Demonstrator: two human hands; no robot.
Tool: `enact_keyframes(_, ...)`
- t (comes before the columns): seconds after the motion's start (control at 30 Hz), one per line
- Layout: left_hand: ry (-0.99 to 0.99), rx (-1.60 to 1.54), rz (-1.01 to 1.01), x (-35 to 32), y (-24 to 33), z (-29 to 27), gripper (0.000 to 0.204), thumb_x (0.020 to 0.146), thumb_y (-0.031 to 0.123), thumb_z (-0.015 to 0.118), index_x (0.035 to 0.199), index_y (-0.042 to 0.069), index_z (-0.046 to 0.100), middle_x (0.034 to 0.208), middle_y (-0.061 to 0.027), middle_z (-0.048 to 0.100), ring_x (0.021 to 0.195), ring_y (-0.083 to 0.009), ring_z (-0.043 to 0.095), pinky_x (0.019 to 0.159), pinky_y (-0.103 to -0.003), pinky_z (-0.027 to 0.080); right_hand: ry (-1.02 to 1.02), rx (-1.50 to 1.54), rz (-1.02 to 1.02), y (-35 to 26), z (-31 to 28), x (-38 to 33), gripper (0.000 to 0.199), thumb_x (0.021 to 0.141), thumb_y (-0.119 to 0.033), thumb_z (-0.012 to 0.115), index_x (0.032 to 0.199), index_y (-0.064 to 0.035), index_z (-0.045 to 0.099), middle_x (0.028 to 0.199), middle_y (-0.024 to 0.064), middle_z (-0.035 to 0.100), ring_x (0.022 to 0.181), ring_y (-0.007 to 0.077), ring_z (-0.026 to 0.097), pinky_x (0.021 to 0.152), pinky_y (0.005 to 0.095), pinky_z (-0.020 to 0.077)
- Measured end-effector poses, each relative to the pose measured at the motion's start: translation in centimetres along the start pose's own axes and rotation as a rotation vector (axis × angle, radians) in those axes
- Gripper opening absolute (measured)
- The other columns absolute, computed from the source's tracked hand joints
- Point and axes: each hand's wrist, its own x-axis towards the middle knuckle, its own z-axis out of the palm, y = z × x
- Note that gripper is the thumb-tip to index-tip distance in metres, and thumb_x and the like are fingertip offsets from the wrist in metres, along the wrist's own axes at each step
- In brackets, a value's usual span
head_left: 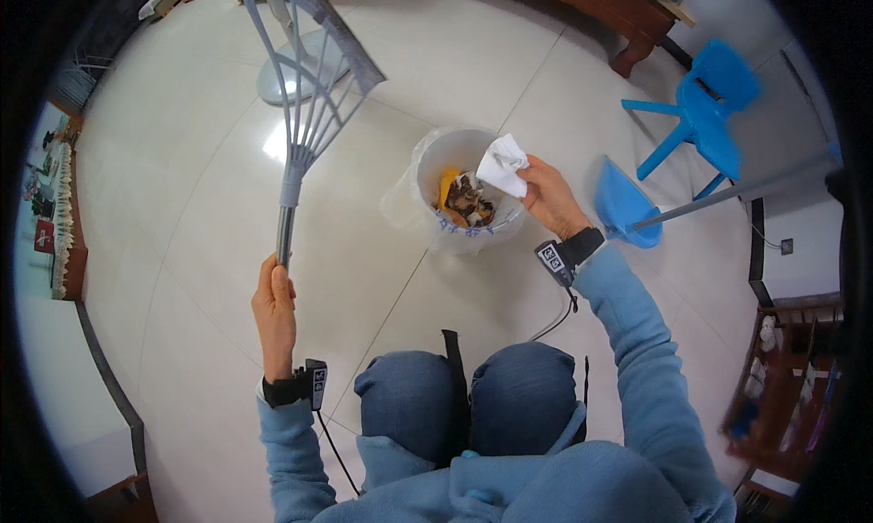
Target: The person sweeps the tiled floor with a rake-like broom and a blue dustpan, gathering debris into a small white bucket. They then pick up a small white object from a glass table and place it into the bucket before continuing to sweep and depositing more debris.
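1. Covering nearly the whole view, a pale tiled floor (182,250) is seen; everything that is handled stands on it or is held above it, near the middle of the floor in front of the person's knees.
2. A grey fan-shaped broom (309,86) is held upright by its handle in the left hand (275,309), whose fingers are wrapped tight around the shaft; the head is raised clear of the floor.
3. A small blue chair (705,105) is seen toward the far right edge of the floor, well apart from the hands.
4. A white waste bin (464,191), lined with a clear bag, stands on the floor just beyond the knees; scraps are already lying inside it.
5. A blue dustpan (623,205) with a long grey handle rests just to the right of the bin, held by neither hand.
6. A crumpled white tissue (503,165) is pinched in the fingers of the right hand (550,200), directly above the rim of the bin. By the look of it, the gathering is done; the tissue is judged not yet dropped, and broom and dustpan are left to be put away.
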Motion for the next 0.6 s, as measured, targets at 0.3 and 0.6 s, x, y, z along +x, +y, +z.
enact_keyframes(0.3,-0.266,-0.338,-0.09,-0.2,-1.0,-0.8,0.014,0.084,0.004,0.051,0.083,0.008,0.038,0.074,-0.0079,0.06,0.039,-0.0048,0.037,0.038,-0.015,0.031,0.074,-0.088,0.011,-2.3,-1.1,0.0,0.033,0.085,0.0,0.043,0.118,0.0064,0.044,0.114,0.0136,0.053,0.102,0.0204,0.055,0.091,0.0319,0.0445)
enact_keyframes(0.6,-0.18,0.056,0.002,-0.3,-2.7,-1.2,0.028,0.089,0.023,0.051,0.111,0.006,0.055,0.056,0.0024,0.035,0.049,-0.0059,0.031,0.045,-0.023,0.029,0.231,-0.332,-0.152,-5.5,-4.0,1.1,0.031,0.086,-0.005,0.046,0.116,0.0012,0.052,0.096,0.0046,0.06,0.085,0.0112,0.058,0.073,0.0217,0.0469)
